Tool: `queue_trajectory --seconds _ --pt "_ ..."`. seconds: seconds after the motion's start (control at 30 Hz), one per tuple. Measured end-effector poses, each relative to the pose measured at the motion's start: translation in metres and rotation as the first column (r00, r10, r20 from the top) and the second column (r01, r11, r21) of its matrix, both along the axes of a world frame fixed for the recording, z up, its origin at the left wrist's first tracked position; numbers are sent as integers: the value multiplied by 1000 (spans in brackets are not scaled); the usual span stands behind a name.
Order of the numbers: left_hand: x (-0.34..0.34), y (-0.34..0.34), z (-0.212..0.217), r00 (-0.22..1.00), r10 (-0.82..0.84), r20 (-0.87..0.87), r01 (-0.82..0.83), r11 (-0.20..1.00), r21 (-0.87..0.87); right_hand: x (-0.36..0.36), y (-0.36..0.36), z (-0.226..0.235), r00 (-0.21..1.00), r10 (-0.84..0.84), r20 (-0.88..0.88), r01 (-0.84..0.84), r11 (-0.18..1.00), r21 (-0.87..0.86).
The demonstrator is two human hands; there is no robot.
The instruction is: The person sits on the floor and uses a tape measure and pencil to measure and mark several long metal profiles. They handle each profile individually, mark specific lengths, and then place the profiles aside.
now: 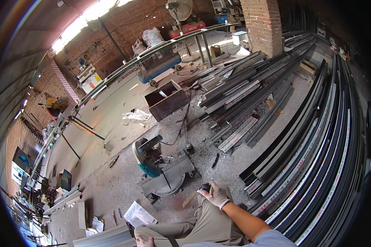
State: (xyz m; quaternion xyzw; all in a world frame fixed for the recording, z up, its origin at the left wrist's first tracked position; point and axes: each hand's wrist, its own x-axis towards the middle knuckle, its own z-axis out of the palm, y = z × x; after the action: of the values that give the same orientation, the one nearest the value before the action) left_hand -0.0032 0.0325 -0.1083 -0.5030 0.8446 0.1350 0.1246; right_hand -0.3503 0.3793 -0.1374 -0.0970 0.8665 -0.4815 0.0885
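My right hand [217, 196], in a pale glove, rests over my right knee. Its fingers are closed round a small dark rounded thing [203, 188] that looks like a tape measure, with a thin pencil [211, 190] beside it. At the lower edge, my left hand [144, 242] lies on my left leg, partly cut off, with fingers laid out and nothing seen in them. A miter saw [165, 173] with a teal body and grey base stands on the floor ahead. A flat wooden strip [189, 199] lies by my right knee; a paper sheet [139, 214] lies nearer my left leg.
Long dark metal profiles [313, 164] lie along the right, with shorter profiles [239, 94] piled farther off. A dark open box [165, 101] sits beyond the saw, whose cable crosses the floor. Grey profiles [107, 238] lie at lower left. A long rack [127, 64] spans the back.
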Motion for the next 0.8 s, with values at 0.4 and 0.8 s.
queue_trajectory --seconds 0.4,0.8 --pt "-5 6 3 998 34 61 -36 999 27 0 2 0 999 -4 -32 4 1000 12" --pt "-28 6 25 988 157 -14 -154 980 128 -18 1 -38 968 18 -249 -9 999 35"
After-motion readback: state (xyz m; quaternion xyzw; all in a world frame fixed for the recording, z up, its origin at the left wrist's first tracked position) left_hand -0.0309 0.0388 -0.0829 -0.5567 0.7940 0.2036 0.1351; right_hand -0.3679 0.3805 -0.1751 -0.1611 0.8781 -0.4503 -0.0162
